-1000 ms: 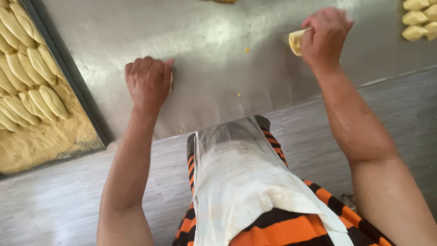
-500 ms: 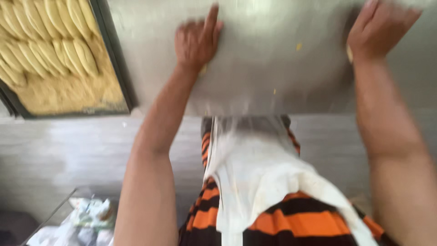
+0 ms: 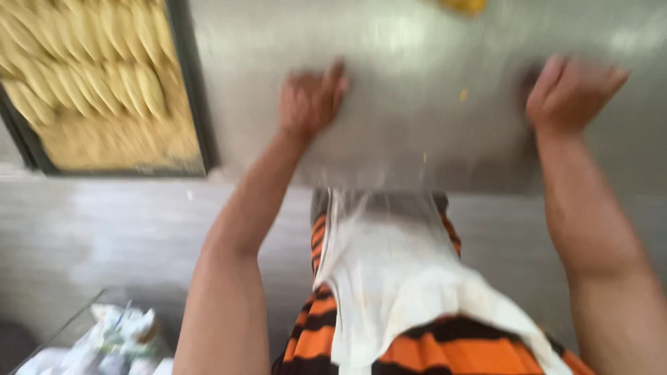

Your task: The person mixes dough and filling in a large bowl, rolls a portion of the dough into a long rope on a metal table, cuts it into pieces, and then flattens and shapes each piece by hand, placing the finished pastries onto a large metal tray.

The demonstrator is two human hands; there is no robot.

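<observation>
The picture is blurred by motion. My left hand (image 3: pixel 309 101) lies palm down on the steel table (image 3: pixel 417 146), fingers stretched away from me, and nothing shows under it. My right hand (image 3: pixel 570 90) rests on the table further right, fingers pointing up and away. The blur hides whether it holds a dough piece. A small yellow crumb (image 3: pixel 463 94) lies between my hands.
A dark-rimmed tray (image 3: pixel 198 132) at the left holds several rows of pale shaped dough pieces (image 3: pixel 97 76). A yellow lump (image 3: pixel 465 5) sits at the table's far edge. My white apron (image 3: pixel 389 278) hangs over an orange and black striped shirt. A bin with crumpled waste (image 3: pixel 118 337) stands at lower left.
The view has swung down and to the right, so the tray looks larger and the bin has appeared. Both hands went from curled to flatter on the table. The dough piece in my right hand is gone from view.
</observation>
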